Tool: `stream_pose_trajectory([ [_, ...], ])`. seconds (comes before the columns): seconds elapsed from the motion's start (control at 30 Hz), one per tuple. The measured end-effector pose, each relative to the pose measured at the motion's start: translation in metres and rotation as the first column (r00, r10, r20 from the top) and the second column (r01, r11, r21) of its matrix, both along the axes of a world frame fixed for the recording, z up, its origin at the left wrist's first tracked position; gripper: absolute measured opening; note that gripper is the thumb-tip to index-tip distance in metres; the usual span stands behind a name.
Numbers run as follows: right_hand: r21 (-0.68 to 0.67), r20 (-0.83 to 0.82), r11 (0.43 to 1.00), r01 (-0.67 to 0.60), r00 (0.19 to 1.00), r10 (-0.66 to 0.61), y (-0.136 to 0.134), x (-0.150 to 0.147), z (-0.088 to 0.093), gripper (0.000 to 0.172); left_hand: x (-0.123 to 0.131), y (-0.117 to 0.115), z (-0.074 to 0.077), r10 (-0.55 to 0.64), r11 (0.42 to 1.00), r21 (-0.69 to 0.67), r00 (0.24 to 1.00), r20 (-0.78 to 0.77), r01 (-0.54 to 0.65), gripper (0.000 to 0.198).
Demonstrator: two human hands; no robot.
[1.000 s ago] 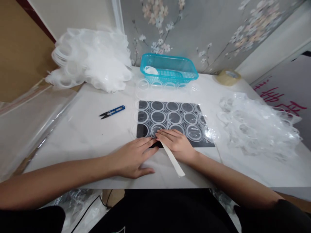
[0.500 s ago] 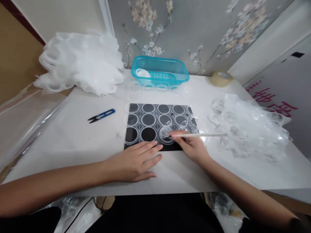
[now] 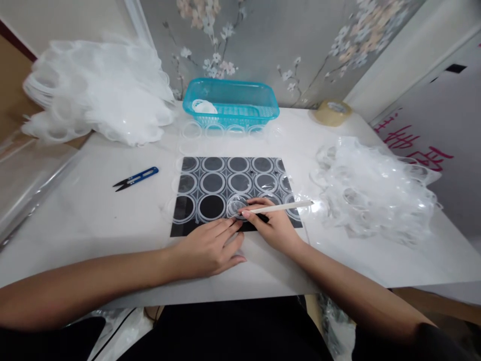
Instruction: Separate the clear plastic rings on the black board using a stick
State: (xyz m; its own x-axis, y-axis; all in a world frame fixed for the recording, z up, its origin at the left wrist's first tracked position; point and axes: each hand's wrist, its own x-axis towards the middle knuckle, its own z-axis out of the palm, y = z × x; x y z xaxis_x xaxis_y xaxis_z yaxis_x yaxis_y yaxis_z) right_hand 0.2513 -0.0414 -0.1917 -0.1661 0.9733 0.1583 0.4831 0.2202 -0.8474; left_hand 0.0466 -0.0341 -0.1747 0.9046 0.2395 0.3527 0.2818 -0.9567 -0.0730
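A clear plastic sheet printed with rows of white rings [image 3: 212, 183] lies over a black board [image 3: 183, 229] on the table. My left hand [image 3: 210, 248] rests flat at the sheet's near edge, fingers stretched out, the fingertips by a ring in the front row. In a pinch, my right hand [image 3: 272, 225] holds a slim white pen-like tool [image 3: 289, 206], its dark tip at that same ring. The tool's back end points right and slightly up. Whether its tip is a blade or a point is too small to tell.
Blue-handled thread snips [image 3: 137, 178] lie left of the board. Behind it stands a turquoise plastic basket [image 3: 231, 85] with white round pieces inside. Heaps of clear ring sheeting lie at the left [image 3: 101, 95] and right [image 3: 376, 190]. A tape roll [image 3: 331, 113] sits at the back right.
The view has shifted, so things appear further left. My left fingertips have come closer to my right hand and the ring. The tool's back end has tipped up slightly.
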Motion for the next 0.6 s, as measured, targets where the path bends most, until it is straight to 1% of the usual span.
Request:
stream_pose_trajectory([
  [0.17, -0.013, -0.007, 1.000, 0.007, 1.000, -0.007, -0.0001, 0.0002, 0.0002, 0.019, -0.0004, 0.0005, -0.0002, 0.032, 0.999, 0.017, 0.999, -0.013, -0.032, 0.039],
  [0.37, -0.022, -0.024, 1.000, 0.020, 1.000, -0.020, -0.0009, 0.0001, 0.0002, 0.020, -0.0014, -0.0010, -0.0009, 0.045, 0.999, -0.008, 0.999, -0.013, -0.045, 0.039],
  [0.47, -0.020, -0.008, 0.999, 0.029, 1.000, -0.029, 0.0004, 0.0003, -0.0006, 0.020, -0.0016, -0.0021, -0.0016, 0.050, 0.999, -0.008, 0.999, -0.015, -0.050, 0.039],
  [0.53, -0.008, 0.011, 0.999, 0.032, 0.999, -0.032, 0.0008, 0.0006, -0.0008, 0.019, -0.0018, -0.0023, -0.0023, 0.058, 0.998, -0.005, 0.998, -0.013, -0.058, 0.040],
  [0.6, 0.050, 0.036, 0.999, 0.008, 0.999, -0.010, -0.0009, 0.0005, -0.0006, 0.018, -0.0019, -0.0016, -0.0033, 0.064, 0.998, -0.004, 0.998, -0.007, -0.064, 0.041],
])
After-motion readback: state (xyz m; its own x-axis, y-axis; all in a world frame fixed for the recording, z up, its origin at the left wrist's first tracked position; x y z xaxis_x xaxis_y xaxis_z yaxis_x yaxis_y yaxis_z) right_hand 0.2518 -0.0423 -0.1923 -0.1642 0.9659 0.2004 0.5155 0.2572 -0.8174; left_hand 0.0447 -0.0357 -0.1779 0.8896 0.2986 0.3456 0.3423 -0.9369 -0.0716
